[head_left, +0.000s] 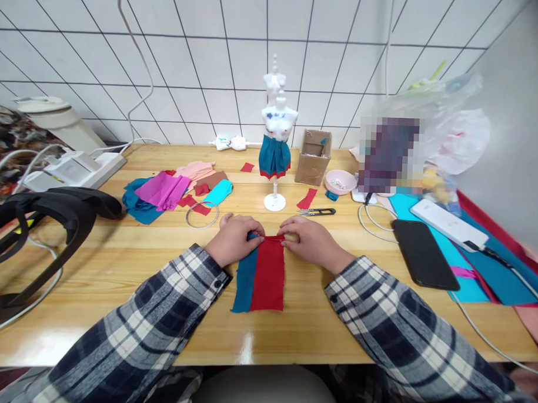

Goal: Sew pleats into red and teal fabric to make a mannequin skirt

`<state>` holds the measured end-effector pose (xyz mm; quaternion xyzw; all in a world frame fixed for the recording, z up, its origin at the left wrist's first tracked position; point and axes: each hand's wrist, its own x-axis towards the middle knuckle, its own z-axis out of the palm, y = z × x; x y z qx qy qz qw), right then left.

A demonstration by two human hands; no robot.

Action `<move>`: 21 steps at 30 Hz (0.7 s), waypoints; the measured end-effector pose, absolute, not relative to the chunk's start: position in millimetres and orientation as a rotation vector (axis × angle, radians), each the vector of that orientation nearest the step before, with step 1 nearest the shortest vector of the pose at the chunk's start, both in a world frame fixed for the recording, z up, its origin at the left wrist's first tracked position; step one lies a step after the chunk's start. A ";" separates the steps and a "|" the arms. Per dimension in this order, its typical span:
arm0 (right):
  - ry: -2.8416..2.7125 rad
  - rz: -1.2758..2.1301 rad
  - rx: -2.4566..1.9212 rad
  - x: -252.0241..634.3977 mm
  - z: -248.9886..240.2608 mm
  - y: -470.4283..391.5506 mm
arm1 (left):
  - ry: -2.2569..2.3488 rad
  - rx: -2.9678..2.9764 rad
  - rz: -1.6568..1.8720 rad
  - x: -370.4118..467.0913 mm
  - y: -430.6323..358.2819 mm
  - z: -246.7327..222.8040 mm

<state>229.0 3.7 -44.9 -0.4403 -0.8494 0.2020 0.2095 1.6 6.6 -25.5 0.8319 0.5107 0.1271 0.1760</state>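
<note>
A piece of cloth lies flat on the wooden table, with a red part [269,275] on the right and a teal part [245,283] on the left. My left hand [239,238] pinches its top edge near where the two colours meet. At the red part's top right corner, my right hand [309,241] pinches the same edge, which looks folded over between the hands. Behind them stands a small white mannequin [279,122] wearing a teal skirt [274,156] with a red hem.
Thread snips [318,212], a pink bowl [340,182] and a cardboard box [313,158] stand beyond my right hand. A metal hoop [201,225] and fabric scraps [163,192] lie beyond my left. A black phone [425,254] is at right, a black headset [51,241] at left.
</note>
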 end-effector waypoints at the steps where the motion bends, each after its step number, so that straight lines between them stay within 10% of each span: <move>1: -2.363 0.570 -1.229 229.4 -45.0 3.7 | 1.446 2.349 0.359 1.2 6.8 -25.6; 21: -2.420 0.411 -1.316 231.7 -35.6 -2.6 | 1.373 2.483 0.408 -7.2 0.6 -24.9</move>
